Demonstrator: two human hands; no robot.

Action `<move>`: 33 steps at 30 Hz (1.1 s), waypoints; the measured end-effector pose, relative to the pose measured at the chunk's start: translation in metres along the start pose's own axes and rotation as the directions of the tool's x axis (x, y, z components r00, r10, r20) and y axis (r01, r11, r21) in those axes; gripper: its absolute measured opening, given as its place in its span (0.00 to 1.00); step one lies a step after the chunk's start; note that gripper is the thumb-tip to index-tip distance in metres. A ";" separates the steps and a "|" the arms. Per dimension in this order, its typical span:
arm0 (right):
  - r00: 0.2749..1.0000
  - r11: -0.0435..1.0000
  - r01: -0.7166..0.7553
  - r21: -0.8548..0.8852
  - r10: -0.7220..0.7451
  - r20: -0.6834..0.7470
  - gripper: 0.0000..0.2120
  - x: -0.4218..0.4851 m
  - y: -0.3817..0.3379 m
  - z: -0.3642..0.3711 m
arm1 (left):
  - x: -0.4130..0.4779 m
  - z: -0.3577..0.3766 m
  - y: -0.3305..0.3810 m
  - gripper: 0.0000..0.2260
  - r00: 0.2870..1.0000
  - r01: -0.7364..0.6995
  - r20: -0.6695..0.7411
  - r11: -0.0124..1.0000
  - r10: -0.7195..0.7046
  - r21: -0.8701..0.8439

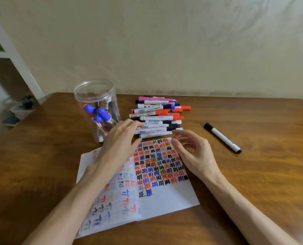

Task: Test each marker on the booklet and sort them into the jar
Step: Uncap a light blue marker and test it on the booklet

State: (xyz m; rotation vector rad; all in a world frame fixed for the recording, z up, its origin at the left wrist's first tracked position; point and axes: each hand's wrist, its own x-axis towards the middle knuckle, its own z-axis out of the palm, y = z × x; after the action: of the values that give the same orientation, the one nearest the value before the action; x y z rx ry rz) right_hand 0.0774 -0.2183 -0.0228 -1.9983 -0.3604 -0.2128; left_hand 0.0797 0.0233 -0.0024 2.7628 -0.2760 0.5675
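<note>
Reaching over the open booklet, my hands flank the nearest marker of the pile, which lies just beyond the page with its long axis running left to right across me. My left hand rests straight-fingered on the pile's left ends, gripping nothing; my right hand hovers empty, fingers loosely curled, beside that marker's right end. Farther back on the left stands the jar, blue-capped markers already inside.
</note>
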 end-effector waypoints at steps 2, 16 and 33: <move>1.000 1.000 -0.002 -0.021 0.002 -0.007 0.17 0.001 0.002 0.000 | 0.003 0.006 0.001 0.19 1.000 0.003 -0.011 0.996 -0.002 0.091; 1.000 0.998 0.004 -0.062 -0.005 -0.017 0.15 0.001 0.006 -0.002 | 0.002 0.020 0.002 0.14 0.994 0.096 0.043 0.992 -0.100 0.082; 0.997 0.992 -0.083 -0.092 0.083 -0.001 0.10 -0.002 -0.003 -0.003 | -0.005 0.009 0.011 0.07 0.996 0.071 -0.042 0.994 -0.075 -0.088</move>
State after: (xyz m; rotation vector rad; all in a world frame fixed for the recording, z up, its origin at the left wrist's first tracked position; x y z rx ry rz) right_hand 0.0744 -0.2203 -0.0192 -2.0996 -0.2730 -0.1774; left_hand 0.0753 0.0108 -0.0096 2.6609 -0.1838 0.5841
